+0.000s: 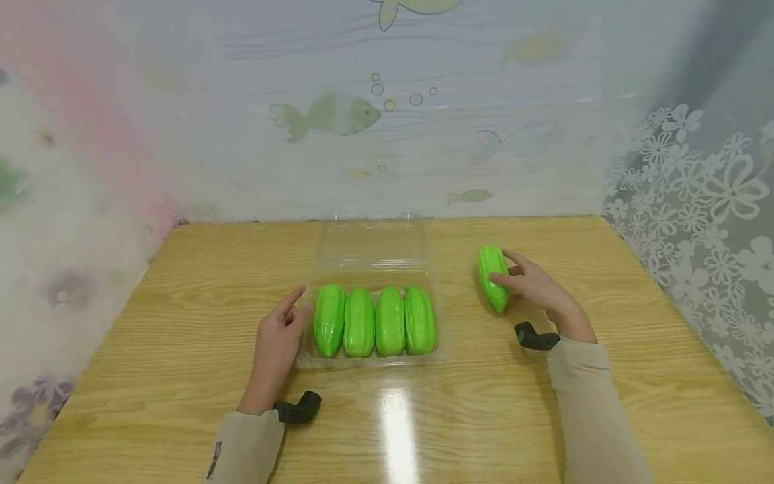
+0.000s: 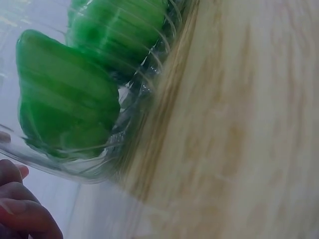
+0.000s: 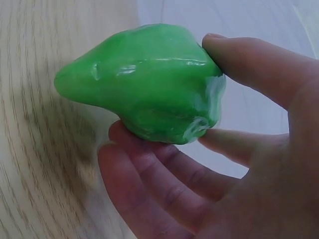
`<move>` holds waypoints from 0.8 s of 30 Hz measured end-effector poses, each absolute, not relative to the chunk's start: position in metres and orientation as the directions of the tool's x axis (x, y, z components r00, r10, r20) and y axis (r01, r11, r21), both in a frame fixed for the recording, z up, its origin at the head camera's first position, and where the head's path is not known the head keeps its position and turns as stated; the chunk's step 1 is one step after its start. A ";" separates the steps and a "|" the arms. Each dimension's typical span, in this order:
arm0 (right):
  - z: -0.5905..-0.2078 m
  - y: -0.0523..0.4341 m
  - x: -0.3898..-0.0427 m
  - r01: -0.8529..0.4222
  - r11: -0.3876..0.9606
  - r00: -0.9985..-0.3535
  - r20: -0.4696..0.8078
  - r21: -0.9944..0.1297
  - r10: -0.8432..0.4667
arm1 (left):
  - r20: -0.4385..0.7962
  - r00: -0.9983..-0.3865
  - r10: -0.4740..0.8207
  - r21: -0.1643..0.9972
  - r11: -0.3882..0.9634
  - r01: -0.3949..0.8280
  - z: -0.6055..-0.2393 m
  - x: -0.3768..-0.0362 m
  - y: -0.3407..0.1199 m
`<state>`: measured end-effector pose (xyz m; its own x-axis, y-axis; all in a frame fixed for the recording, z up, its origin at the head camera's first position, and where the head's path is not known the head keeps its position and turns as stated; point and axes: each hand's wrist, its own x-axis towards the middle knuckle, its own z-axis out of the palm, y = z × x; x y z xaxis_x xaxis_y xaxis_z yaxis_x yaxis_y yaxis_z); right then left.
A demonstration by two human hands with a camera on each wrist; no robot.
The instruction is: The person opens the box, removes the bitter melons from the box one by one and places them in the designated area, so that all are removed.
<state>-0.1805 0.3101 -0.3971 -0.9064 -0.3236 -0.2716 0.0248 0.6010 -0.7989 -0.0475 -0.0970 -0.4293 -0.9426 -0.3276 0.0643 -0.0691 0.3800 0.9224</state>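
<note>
I observe the clear plastic tray (image 1: 370,359), lid open, holding four green toy gourds (image 1: 374,320) side by side on the wooden tabletop (image 1: 181,302), my left hand (image 1: 277,341) relaxed against its left edge, my right hand (image 1: 532,282) clamped on a fifth gourd (image 1: 492,275) well right of it, fish-patterned curtain (image 1: 326,114) behind.

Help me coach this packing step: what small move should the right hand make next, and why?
Probably lift the loose green gourd, which the right hand already grips, toward the clear tray. Four gourds fill its row, so space looks tight; the left hand rests against the tray's side.
</note>
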 end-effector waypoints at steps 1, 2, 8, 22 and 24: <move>-0.397 0.311 -0.180 0.027 0.603 -0.906 -0.274 -0.798 -0.322 | 0.065 -0.943 -0.327 0.923 0.380 -0.069 -0.429 -0.048 -0.097; -0.397 0.312 -0.180 0.029 0.604 -0.906 -0.277 -0.796 -0.321 | 0.065 -0.943 -0.326 0.922 0.380 -0.068 -0.429 -0.048 -0.097; -0.396 0.318 -0.178 0.048 0.619 -0.909 -0.291 -0.784 -0.298 | 0.061 -0.943 -0.326 0.922 0.381 -0.072 -0.429 -0.048 -0.097; -0.398 0.324 -0.179 0.102 0.680 -0.926 -0.320 -0.726 -0.202 | 0.066 -0.947 -0.313 0.919 0.389 -0.064 -0.429 -0.048 -0.097; -0.398 0.324 -0.179 0.099 0.701 -0.929 -0.319 -0.706 -0.190 | 0.064 -0.948 -0.313 0.920 0.386 -0.065 -0.429 -0.048 -0.097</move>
